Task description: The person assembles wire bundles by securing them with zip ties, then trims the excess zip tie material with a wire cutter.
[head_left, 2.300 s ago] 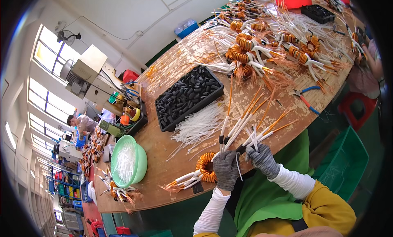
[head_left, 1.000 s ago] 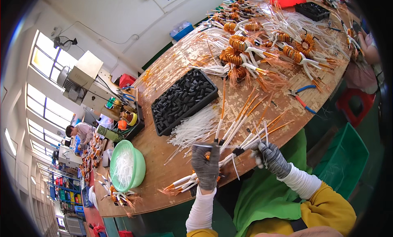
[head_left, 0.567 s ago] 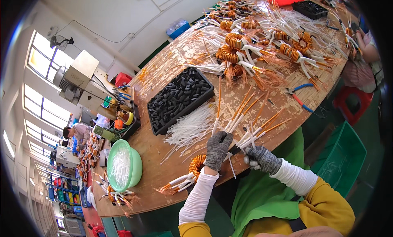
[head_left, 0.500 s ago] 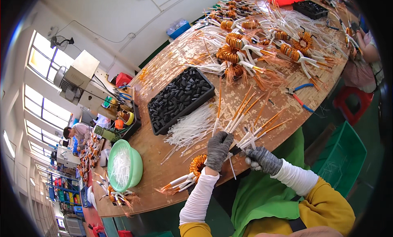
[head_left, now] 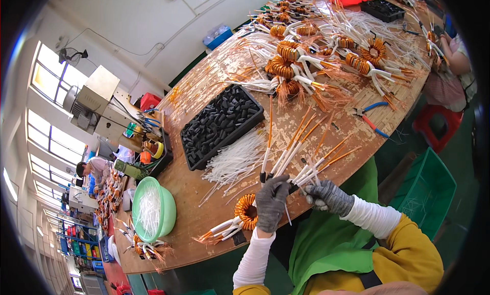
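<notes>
My left hand (head_left: 270,203), in a grey glove, is closed around a wire bundle beside an orange copper-wound ring coil (head_left: 240,209). White-sleeved wires (head_left: 286,162) with orange and bare copper ends fan out past its fingers. A short black sleeve (head_left: 264,177) sits on one wire by the left fingertips. My right hand (head_left: 331,199), also gloved, has its fingers pinched together at the other wires, on what looks like a white cable tie (head_left: 317,180). A thin white strip (head_left: 288,212) hangs between the hands. The spot gripped under the left fingers is hidden.
A black tray (head_left: 224,143) of short black sleeves and loose white cable ties (head_left: 237,156) lie ahead. Pliers (head_left: 363,113) rest to the right, with piled coils (head_left: 283,65) behind. A green bowl (head_left: 171,213) stands left; a green crate (head_left: 423,193) is below the right edge.
My left hand has shifted slightly down and its grip has turned, uncovering a black sleeve on a wire. The right hand stays almost in place, still pinching. The whole view has shifted slightly.
</notes>
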Action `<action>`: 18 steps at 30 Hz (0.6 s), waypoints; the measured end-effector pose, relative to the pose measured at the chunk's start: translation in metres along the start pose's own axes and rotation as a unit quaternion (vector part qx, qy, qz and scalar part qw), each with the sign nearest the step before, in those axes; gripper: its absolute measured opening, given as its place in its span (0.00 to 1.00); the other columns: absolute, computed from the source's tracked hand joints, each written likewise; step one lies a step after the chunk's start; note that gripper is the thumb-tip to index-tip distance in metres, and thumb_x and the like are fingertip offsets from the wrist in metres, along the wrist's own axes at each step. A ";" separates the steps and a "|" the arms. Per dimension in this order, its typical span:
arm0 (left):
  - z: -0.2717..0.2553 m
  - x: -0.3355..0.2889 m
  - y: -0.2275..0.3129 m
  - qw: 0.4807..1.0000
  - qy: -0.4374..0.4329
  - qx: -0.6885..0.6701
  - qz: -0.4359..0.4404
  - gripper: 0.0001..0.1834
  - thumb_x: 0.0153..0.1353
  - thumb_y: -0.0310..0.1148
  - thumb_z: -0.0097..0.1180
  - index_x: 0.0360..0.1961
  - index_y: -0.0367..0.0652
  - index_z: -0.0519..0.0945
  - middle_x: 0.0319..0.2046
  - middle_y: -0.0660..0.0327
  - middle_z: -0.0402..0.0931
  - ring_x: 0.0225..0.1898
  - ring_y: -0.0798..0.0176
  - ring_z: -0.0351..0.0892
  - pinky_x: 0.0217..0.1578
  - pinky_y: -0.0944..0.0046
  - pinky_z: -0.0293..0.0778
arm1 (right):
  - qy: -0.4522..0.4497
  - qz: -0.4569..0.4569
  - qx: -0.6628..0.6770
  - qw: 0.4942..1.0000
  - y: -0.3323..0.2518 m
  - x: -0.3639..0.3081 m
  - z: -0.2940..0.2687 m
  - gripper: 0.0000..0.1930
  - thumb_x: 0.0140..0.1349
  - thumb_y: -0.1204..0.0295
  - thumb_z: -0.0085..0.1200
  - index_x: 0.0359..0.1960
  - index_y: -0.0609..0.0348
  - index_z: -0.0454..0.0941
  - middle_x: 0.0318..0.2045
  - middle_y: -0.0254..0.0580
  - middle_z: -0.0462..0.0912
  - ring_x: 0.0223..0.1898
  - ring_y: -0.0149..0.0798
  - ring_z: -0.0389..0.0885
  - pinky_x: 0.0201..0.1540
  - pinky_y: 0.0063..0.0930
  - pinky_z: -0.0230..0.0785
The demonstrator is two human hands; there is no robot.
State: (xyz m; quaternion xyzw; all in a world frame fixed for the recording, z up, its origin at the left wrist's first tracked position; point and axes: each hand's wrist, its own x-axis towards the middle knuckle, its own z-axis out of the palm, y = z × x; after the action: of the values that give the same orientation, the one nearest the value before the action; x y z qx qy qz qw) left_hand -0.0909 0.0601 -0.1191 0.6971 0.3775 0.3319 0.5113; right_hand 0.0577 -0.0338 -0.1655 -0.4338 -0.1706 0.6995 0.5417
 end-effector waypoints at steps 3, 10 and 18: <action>-0.012 -0.012 -0.003 0.996 -0.068 -0.061 -0.021 0.11 0.57 0.21 0.52 0.42 0.36 0.78 0.35 0.61 0.78 0.34 0.71 0.75 0.39 0.72 0.71 | -0.050 0.029 0.136 0.989 0.011 0.000 -0.003 0.10 0.63 0.63 0.49 0.34 0.57 0.73 0.20 0.31 0.73 0.12 0.19 0.61 0.13 0.12 0.56; 0.005 -0.021 -0.004 0.984 0.013 0.112 0.136 0.10 0.51 0.19 0.57 0.36 0.37 0.81 0.28 0.60 0.78 0.30 0.68 0.75 0.31 0.71 0.70 | -0.079 0.052 0.192 0.977 0.024 0.005 -0.006 0.11 0.64 0.65 0.47 0.40 0.59 0.73 0.20 0.30 0.73 0.12 0.19 0.60 0.12 0.11 0.55; 0.016 -0.018 -0.019 0.949 0.113 0.176 0.236 0.13 0.44 0.20 0.61 0.34 0.41 0.81 0.28 0.59 0.77 0.28 0.60 0.72 0.30 0.64 0.68 | -0.084 0.042 0.198 0.976 0.026 0.000 -0.004 0.10 0.64 0.65 0.48 0.39 0.58 0.74 0.19 0.30 0.73 0.12 0.20 0.60 0.12 0.11 0.54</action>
State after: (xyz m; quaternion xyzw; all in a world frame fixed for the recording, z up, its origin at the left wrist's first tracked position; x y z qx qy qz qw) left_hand -0.0900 0.0404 -0.1430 0.8032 0.3095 0.4480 0.2414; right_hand 0.0454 -0.0438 -0.1858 -0.2647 -0.0552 0.7755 0.5706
